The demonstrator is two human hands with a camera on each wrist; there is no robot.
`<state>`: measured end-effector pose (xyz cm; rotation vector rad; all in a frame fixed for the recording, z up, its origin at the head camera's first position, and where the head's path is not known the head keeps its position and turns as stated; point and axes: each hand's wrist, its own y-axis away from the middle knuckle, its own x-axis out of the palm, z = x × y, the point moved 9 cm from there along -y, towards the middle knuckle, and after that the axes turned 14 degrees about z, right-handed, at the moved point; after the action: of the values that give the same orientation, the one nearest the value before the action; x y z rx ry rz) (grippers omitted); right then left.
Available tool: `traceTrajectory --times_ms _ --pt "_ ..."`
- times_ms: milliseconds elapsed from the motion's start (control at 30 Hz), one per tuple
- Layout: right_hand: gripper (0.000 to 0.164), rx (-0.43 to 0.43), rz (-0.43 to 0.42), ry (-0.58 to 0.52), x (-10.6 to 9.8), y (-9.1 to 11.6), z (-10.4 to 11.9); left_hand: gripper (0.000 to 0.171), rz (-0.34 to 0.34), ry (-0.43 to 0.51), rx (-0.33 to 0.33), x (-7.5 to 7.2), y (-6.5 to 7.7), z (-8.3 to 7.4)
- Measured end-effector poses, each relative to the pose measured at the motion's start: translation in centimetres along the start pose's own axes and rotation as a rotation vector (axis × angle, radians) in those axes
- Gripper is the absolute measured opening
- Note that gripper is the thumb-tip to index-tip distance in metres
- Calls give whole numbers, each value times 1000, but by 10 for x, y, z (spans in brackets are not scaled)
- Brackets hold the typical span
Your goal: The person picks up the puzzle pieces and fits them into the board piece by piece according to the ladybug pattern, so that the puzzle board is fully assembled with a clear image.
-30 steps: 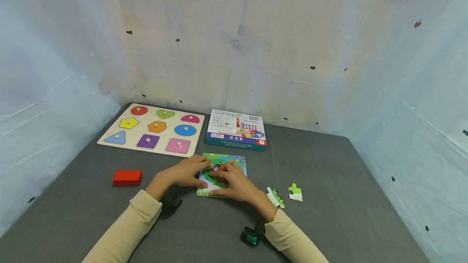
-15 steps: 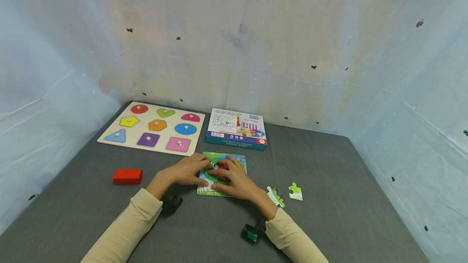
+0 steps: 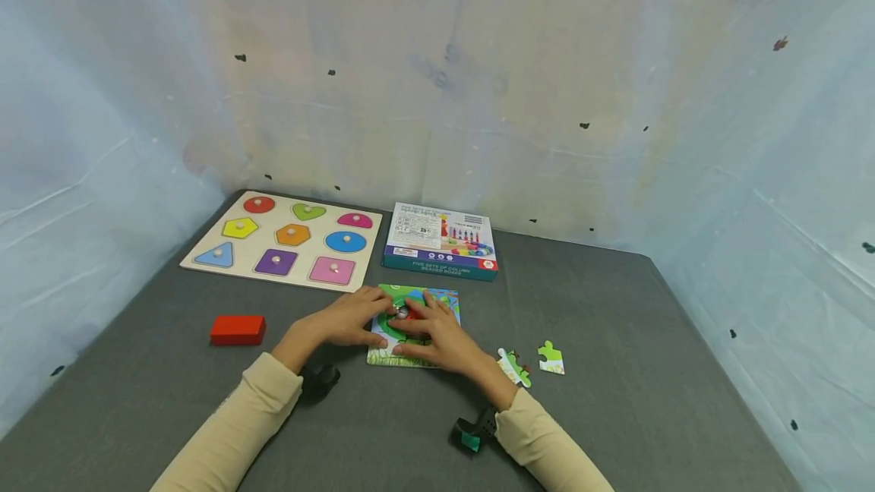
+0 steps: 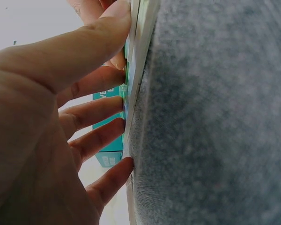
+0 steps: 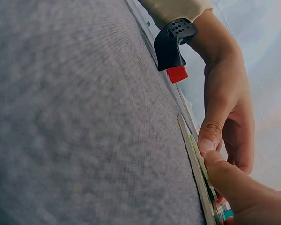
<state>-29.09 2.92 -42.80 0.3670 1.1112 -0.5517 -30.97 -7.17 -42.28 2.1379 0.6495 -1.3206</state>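
A small square jigsaw puzzle (image 3: 380, 357) with a green, blue and white picture lies on the table before me. My left hand (image 3: 347, 319) rests over its left side, fingers extended, with thumb and fingertips touching the surface in the left wrist view. From the right, my right hand (image 3: 443, 336) spreads its fingers over the middle, its thumb near the front edge. Both thumbs meet the puzzle's top close together in the right wrist view. Much of the picture is hidden under the hands. Two loose jigsaw pieces, one nearer (image 3: 514, 368) and one farther right (image 3: 551, 357), lie beside my right wrist.
A peg board (image 3: 314, 249) with several coloured shapes lies at the back left. Beside it sits a flat boxed set (image 3: 440, 241). A red block (image 3: 237, 330) is left of my left hand. Pale plastic sheeting (image 3: 437, 97) surrounds the grey table (image 3: 595, 302).
My right hand's fingers have spread and shifted slightly on the puzzle, showing more of its front edge. My left hand stays nearly where it was.
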Motion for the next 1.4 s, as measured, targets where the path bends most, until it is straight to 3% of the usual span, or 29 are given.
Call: traceTrajectory --times_ms 433,700,900,1267,1400 --pt "47 12 6 44 2 1 -1 45 -7 4 -2 -1 1 -1" --pt "48 7 -33 74 1 0 2 50 5 4 -16 1 0 -2" --pt "49 17 -54 111 0 0 4 49 -10 -39 14 -1 3 -5" --pt "47 74 -42 205 0 -2 6 59 8 -36 -17 1 2 -4" --pt "43 81 1 221 4 -3 7 57 7 -41 -22 2 1 -4"
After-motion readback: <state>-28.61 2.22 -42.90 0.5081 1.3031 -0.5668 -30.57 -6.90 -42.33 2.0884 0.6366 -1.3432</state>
